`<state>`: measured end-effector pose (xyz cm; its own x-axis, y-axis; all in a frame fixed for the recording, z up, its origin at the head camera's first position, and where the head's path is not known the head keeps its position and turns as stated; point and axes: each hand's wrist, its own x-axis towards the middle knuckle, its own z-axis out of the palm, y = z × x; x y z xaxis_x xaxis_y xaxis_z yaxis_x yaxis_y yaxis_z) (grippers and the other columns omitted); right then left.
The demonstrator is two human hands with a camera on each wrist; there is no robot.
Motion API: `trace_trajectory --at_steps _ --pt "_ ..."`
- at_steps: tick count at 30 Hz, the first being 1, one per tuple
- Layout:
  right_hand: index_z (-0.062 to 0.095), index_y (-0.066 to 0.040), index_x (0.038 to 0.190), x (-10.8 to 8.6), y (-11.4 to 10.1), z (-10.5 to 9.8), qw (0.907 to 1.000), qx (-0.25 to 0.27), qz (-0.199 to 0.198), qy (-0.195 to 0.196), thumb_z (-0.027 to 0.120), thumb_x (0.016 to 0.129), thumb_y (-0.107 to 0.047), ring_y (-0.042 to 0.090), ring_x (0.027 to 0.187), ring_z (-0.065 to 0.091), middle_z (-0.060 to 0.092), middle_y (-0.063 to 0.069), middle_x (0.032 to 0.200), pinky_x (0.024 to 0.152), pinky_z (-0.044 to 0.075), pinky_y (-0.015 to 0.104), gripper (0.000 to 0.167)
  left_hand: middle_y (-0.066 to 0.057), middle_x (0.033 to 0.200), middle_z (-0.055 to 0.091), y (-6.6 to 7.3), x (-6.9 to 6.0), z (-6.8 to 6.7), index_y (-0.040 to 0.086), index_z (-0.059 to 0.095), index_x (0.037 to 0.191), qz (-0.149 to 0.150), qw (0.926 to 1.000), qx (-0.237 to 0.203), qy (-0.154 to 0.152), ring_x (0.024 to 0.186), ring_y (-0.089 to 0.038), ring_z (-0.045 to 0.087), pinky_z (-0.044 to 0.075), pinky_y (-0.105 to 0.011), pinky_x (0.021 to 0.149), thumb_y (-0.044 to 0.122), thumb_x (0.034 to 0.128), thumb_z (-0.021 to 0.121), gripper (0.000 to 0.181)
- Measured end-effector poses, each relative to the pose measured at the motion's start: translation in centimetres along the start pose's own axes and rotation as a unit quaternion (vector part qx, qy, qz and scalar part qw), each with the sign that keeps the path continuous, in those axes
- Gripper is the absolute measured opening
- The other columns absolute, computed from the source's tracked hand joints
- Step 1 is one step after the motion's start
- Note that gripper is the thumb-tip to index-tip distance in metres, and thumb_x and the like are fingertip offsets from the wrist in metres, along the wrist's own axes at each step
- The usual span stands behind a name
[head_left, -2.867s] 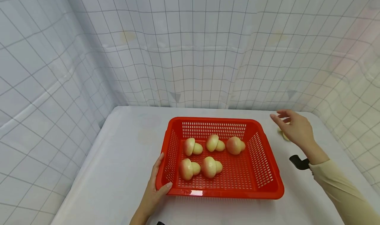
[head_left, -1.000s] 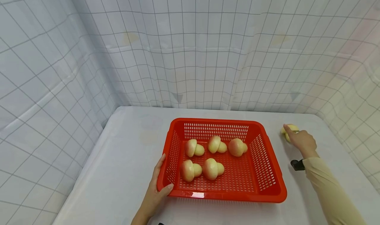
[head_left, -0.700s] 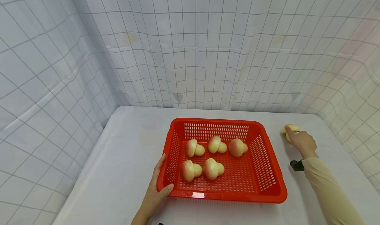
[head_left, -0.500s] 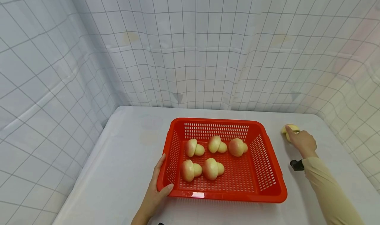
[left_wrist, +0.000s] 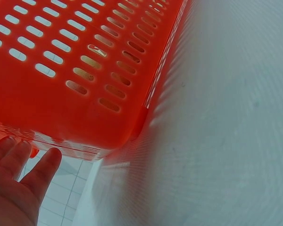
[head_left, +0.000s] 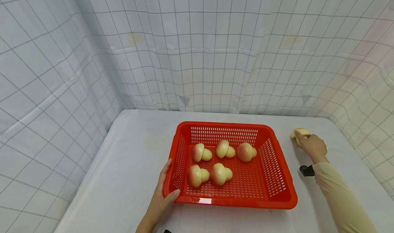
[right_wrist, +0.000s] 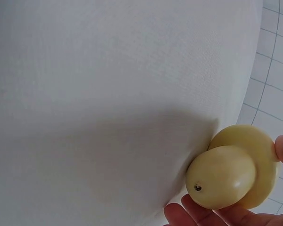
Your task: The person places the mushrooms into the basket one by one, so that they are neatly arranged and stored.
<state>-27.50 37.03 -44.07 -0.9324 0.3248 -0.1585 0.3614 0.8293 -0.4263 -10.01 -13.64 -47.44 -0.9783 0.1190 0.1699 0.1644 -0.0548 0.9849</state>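
Observation:
A red plastic basket [head_left: 234, 202] with slotted walls stands on the white table. My left hand [head_left: 160, 199] holds its near left corner, thumb over the rim and fingers along the outer side; in the left wrist view the fingers [left_wrist: 47, 169] lie at the basket wall. Inside are several toy mushrooms [head_left: 218, 174] with pinkish caps and pale yellow stems, lying on their sides. Right of the basket, my right hand [head_left: 314, 147] grips another toy mushroom [right_wrist: 221, 176] on the table. The right wrist view shows my thumb on its cap and fingers under the stem.
White cloth with a grey grid [head_left: 197, 55] hangs behind the table and at both sides. The white tabletop [head_left: 123, 164] extends left of the basket. A black wrist device [head_left: 307, 170] sits at my right cuff.
My right hand has come down from above the table right of the basket and taken hold of the mushroom there. My left hand stays at the basket corner.

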Motion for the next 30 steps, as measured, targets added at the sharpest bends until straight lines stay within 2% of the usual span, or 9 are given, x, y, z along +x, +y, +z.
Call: trace_trajectory --at_steps 11,20,30 --pt "0.048 0.018 0.112 -0.25 0.03 0.15 0.9996 0.014 -0.016 0.019 0.036 0.090 -0.063 0.040 0.081 0.054 0.056 0.032 0.099 0.058 0.041 0.040 0.085 -0.004 0.153 0.019 -0.08 0.09 0.05 0.027 0.019 0.151 0.005 1.0000 -0.002 0.002 0.124 -0.041 0.035 0.049 -0.038 0.087 0.006 0.0852 0.057 0.079" --pt "0.046 0.017 0.119 -0.63 0.17 0.07 0.9994 0.023 -0.014 0.022 0.039 0.090 -0.062 0.046 0.093 0.053 0.052 0.035 0.114 0.066 0.042 0.045 0.085 -0.004 0.152 0.019 -0.12 0.07 0.02 0.027 0.019 0.151 0.007 1.0000 -0.001 -0.001 0.124 -0.041 0.036 0.049 -0.038 0.086 0.005 0.0853 0.057 0.079" --pt "0.045 0.017 0.122 -1.02 0.35 -0.20 0.9989 0.038 -0.015 0.026 0.040 0.088 -0.065 0.048 0.097 0.051 0.050 0.036 0.119 0.068 0.042 0.046 0.089 -0.003 0.153 0.019 -0.12 0.08 0.01 0.027 0.019 0.151 0.006 1.0000 -0.006 0.002 0.125 -0.040 0.034 0.049 -0.039 0.087 0.006 0.0850 0.057 0.079"
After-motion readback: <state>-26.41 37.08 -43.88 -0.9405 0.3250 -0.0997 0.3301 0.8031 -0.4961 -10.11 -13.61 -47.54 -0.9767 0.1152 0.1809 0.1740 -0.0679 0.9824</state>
